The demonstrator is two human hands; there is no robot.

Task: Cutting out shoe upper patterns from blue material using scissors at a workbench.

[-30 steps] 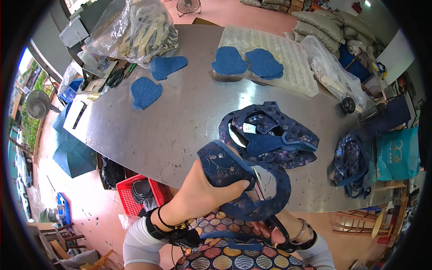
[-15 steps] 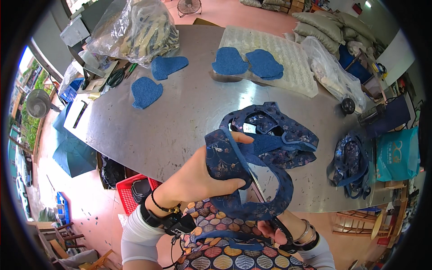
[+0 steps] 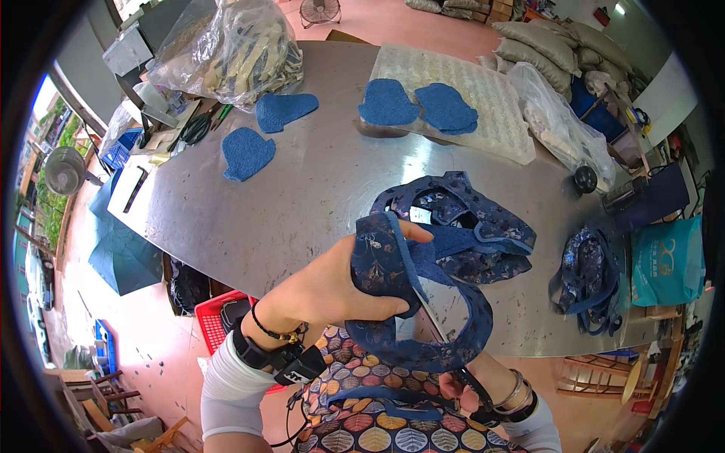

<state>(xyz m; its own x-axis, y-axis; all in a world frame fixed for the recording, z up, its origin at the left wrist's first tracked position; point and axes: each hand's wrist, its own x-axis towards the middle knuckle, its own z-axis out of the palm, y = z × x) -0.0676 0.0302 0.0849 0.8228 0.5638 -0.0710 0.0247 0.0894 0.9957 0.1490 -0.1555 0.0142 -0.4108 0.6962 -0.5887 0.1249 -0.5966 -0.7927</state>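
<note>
My left hand (image 3: 325, 287) is closed round a dark blue floral fabric piece (image 3: 375, 253), with the thumb in front and the fingers behind its blue fuzzy lining. The piece hangs in a loop above the table's near edge. A long metal blade of the black-handled scissors (image 3: 434, 323) reaches up inside this loop. Lower down, my right hand (image 3: 457, 391) grips the scissors' handle, its fingers partly hidden by the fabric. Just beyond, a heap of matching floral pieces (image 3: 495, 226) lies on the table; whether it joins the held piece cannot be made out.
Several blue fuzzy cutouts (image 3: 249, 153) lie on the metal table (image 3: 317, 181), two near a translucent sheet (image 3: 491, 121). Another floral bundle (image 3: 585, 283) and a teal bag (image 3: 666, 260) are at the right. A clear plastic sack (image 3: 234, 57) stands far left, with a red basket (image 3: 215, 321) below.
My left hand has shifted slightly right with the fabric, and its upper end stands a little more upright. The scissors stay inside the loop. The pieces on the table have not moved.
</note>
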